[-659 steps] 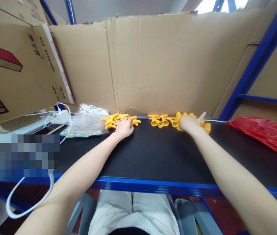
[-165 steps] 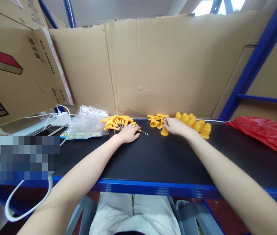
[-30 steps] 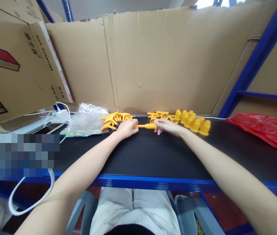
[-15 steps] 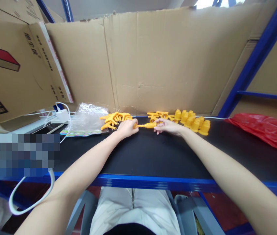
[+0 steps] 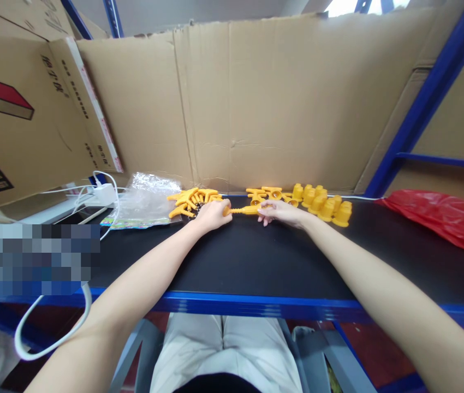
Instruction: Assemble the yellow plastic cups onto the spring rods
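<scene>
Both my hands hold one yellow plastic piece [image 5: 243, 210] that lies level just above the black shelf top [image 5: 256, 256]. My left hand [image 5: 212, 215] is closed on its left end and my right hand [image 5: 280, 212] pinches its right end. Behind my left hand lies a heap of yellow T-shaped handles [image 5: 191, 198]. Behind my right hand are a few assembled yellow pieces [image 5: 265, 192] and a cluster of yellow caps [image 5: 324, 202].
A crumpled clear plastic bag [image 5: 147, 200] lies left of the handles, with a white charger and cables [image 5: 100, 194] beyond it. A red plastic bag [image 5: 445, 219] lies at the right. Cardboard sheets [image 5: 273, 103] wall the back and left. A blue shelf post [image 5: 428, 103] rises at the right.
Over the last second both hands have kept hold of the yellow piece with only small finger shifts at its right end. Earlier they reached into the two yellow heaps.
</scene>
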The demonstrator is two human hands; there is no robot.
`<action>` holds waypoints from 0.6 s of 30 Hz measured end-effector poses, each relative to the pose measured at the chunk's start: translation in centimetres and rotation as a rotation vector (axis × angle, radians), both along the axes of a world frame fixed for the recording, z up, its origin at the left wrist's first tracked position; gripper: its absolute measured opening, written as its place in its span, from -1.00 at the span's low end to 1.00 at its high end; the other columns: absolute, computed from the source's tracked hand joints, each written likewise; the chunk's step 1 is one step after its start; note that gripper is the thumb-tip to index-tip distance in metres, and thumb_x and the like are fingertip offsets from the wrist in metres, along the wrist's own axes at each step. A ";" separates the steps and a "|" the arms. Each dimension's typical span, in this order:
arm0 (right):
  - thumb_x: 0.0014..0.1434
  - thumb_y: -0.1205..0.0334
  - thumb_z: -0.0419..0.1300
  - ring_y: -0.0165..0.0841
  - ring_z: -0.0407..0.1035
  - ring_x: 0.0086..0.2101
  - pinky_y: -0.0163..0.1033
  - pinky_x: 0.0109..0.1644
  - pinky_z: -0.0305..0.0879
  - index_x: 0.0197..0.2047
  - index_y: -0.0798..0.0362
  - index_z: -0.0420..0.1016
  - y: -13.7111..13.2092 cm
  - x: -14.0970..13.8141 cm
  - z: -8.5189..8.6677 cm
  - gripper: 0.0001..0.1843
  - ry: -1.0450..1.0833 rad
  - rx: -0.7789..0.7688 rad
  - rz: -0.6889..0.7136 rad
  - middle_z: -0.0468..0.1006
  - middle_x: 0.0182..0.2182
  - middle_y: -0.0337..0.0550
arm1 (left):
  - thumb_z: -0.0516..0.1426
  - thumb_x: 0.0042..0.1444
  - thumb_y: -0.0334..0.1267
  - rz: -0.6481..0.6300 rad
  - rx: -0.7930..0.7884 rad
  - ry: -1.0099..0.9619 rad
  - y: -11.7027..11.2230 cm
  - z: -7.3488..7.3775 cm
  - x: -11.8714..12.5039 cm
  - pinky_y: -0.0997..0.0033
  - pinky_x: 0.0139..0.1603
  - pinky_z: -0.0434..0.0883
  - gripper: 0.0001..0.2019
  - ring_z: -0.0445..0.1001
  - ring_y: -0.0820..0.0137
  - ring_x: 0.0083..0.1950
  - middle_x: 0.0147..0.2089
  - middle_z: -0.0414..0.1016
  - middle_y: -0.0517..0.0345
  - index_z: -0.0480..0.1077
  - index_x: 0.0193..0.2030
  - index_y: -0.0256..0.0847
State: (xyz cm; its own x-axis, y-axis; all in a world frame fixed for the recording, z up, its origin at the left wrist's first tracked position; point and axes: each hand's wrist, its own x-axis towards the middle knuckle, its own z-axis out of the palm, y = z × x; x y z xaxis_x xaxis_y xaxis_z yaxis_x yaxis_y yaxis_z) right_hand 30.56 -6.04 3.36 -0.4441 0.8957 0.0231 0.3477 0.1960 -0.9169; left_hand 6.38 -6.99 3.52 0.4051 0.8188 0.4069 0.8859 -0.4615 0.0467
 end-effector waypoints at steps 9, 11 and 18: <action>0.09 -0.04 0.15 -0.47 0.37 -0.52 -0.32 -0.40 0.25 -0.33 0.12 0.36 -0.2 -0.3 0.3 -0.65 -0.038 0.019 0.002 0.52 -0.44 -0.11 | 0.05 0.03 -0.18 -0.010 -0.001 0.002 -0.2 0.2 0.0 0.38 -0.23 0.36 -0.73 0.47 0.28 -0.22 -0.25 0.49 0.08 0.34 -0.11 -0.15; 0.07 -0.03 0.17 -0.46 0.38 -0.51 -0.31 -0.40 0.26 -0.26 0.12 0.37 -0.2 -0.2 0.3 -0.64 -0.031 0.017 0.002 0.52 -0.44 -0.12 | 0.05 0.03 -0.18 0.000 -0.010 0.001 -0.2 0.2 0.0 0.38 -0.23 0.36 -0.73 0.47 0.29 -0.22 -0.25 0.49 0.08 0.34 -0.11 -0.15; 0.05 0.05 0.22 -0.46 0.38 -0.52 -0.31 -0.38 0.27 -0.15 0.11 0.33 0.0 -0.1 0.0 -0.63 -0.013 0.021 0.008 0.52 -0.46 -0.16 | 0.05 0.03 -0.18 -0.015 0.008 0.000 -0.1 0.1 0.0 0.37 -0.25 0.35 -0.73 0.46 0.28 -0.23 -0.26 0.49 0.08 0.34 -0.12 -0.15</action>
